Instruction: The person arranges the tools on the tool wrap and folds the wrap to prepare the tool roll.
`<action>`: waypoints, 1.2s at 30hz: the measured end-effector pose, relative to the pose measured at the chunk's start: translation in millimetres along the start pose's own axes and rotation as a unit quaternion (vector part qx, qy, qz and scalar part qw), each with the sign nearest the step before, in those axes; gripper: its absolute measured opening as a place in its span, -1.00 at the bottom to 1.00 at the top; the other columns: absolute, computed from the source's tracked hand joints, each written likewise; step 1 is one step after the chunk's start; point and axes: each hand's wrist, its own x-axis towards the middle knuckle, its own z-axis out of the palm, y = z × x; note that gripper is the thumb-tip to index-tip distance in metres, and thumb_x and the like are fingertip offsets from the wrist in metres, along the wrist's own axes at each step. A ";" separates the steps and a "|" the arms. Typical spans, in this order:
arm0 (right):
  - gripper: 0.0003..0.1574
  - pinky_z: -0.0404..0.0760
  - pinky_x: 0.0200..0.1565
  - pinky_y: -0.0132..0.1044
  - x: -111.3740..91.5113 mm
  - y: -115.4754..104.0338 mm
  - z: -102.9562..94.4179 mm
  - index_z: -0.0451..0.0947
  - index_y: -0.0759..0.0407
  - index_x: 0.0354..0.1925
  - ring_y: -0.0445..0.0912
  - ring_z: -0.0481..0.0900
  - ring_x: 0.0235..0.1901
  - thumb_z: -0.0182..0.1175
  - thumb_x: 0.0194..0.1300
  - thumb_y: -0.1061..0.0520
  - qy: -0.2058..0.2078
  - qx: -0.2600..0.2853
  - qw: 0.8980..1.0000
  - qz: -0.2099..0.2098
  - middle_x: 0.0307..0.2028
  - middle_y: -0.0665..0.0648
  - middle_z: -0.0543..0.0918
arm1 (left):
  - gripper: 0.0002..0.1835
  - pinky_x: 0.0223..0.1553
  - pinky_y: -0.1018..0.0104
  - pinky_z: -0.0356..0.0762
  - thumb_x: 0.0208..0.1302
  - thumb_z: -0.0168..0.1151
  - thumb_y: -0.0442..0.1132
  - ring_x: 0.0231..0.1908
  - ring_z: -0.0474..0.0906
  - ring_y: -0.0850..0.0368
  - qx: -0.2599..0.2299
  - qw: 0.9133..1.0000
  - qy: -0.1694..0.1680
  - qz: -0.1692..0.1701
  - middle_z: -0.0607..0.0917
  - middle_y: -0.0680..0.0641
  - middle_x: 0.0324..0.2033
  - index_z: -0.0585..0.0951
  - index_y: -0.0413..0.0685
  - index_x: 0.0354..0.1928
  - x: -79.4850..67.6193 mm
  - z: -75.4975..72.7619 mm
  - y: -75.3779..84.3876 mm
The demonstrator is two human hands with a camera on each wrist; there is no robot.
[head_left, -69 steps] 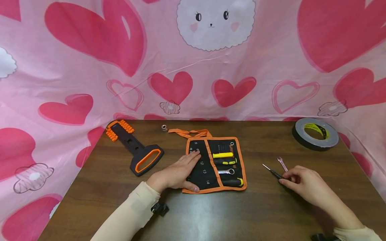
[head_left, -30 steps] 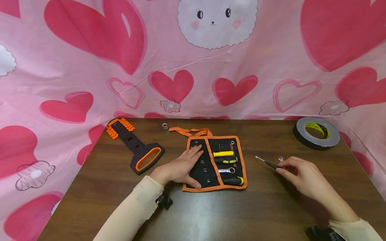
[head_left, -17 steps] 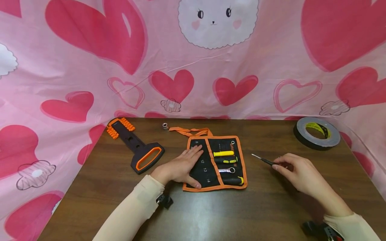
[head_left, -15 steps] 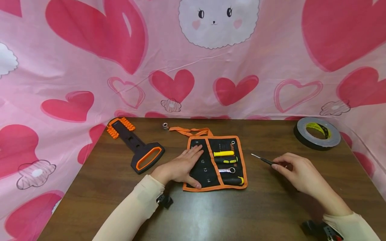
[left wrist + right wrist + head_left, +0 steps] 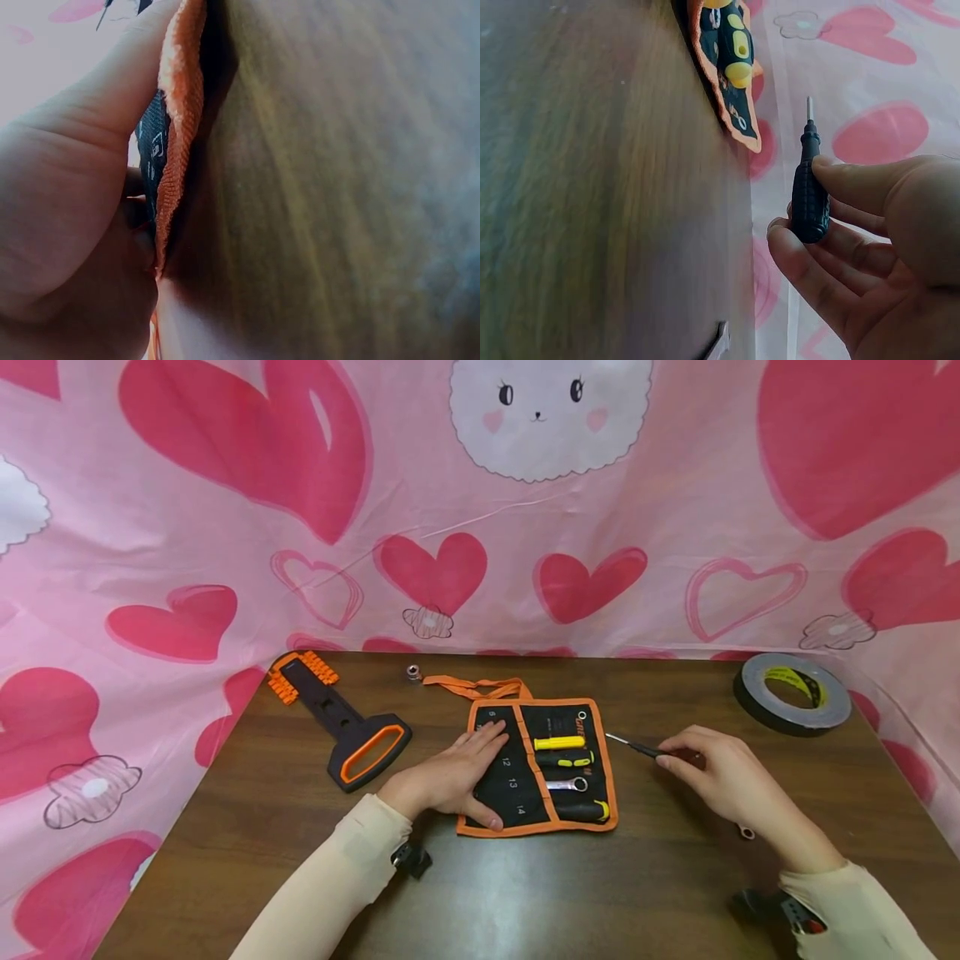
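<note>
My left hand (image 5: 450,772) lies spread on the left flap of a black tool pouch with orange edging (image 5: 558,828), its thumb near the lower edge. Tucked in the pouch are a yellow handle (image 5: 559,742), a black-and-yellow handle (image 5: 567,761), a ring-ended wrench (image 5: 572,784) and another black handle with a yellow end (image 5: 585,811). Between thumb and fingers, my right hand (image 5: 723,768) pinches the black handle of a small screwdriver (image 5: 810,187). Its metal tip points left, close to the pouch's right edge. Below that hand, a loose wrench (image 5: 746,832) lies mostly hidden on the table.
At the left lies a black tool with an orange-lined loop handle (image 5: 372,756) and orange ridged end. A small metal socket (image 5: 413,672) sits beside the pouch's orange strap (image 5: 491,687). A tape roll (image 5: 798,718) rests at the back right, before a pink heart-patterned sheet (image 5: 660,510).
My right hand has lifted the screwdriver from beside the loose wrench and carried it left toward the pouch. The left hand stays on the pouch.
</note>
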 end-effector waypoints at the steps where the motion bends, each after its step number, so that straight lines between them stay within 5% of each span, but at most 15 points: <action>1: -0.85 0.60 -0.19 -0.25 2.1 -1.2 0.3 0.82 0.07 -0.11 -0.19 0.61 -0.24 0.52 0.35 0.16 -0.007 0.002 1.000 0.004 -0.24 -0.06 0.76 | 0.42 0.76 -0.02 -0.25 0.11 0.62 0.33 0.77 -0.38 0.06 0.000 1.000 0.000 0.000 -0.25 0.03 0.78 -0.08 -0.02 0.77 -0.1 -0.1 0.2; 14: -0.79 0.66 -0.08 -0.08 30.6 -17.0 5.9 0.81 0.13 -0.02 -0.06 0.63 -0.20 0.48 0.40 0.15 -0.060 0.034 0.997 0.030 -0.19 0.04 0.78 | 0.42 0.76 0.01 -0.23 0.11 0.62 0.33 0.77 -0.39 0.07 0.001 1.000 0.000 -0.002 -0.26 0.03 0.78 -0.07 -0.02 0.77 -0.8 -1.3 3.1; 36: -0.75 0.74 0.08 0.17 66.9 -26.5 29.2 0.81 0.22 0.03 0.00 0.70 -0.14 0.44 0.43 0.18 -0.090 0.060 0.994 -0.004 -0.15 0.12 0.81 | 0.40 0.76 0.02 -0.22 0.09 0.65 0.30 0.77 -0.37 0.09 -0.003 1.000 0.005 -0.006 -0.23 0.06 0.78 -0.03 0.01 0.77 -0.3 0.8 1.1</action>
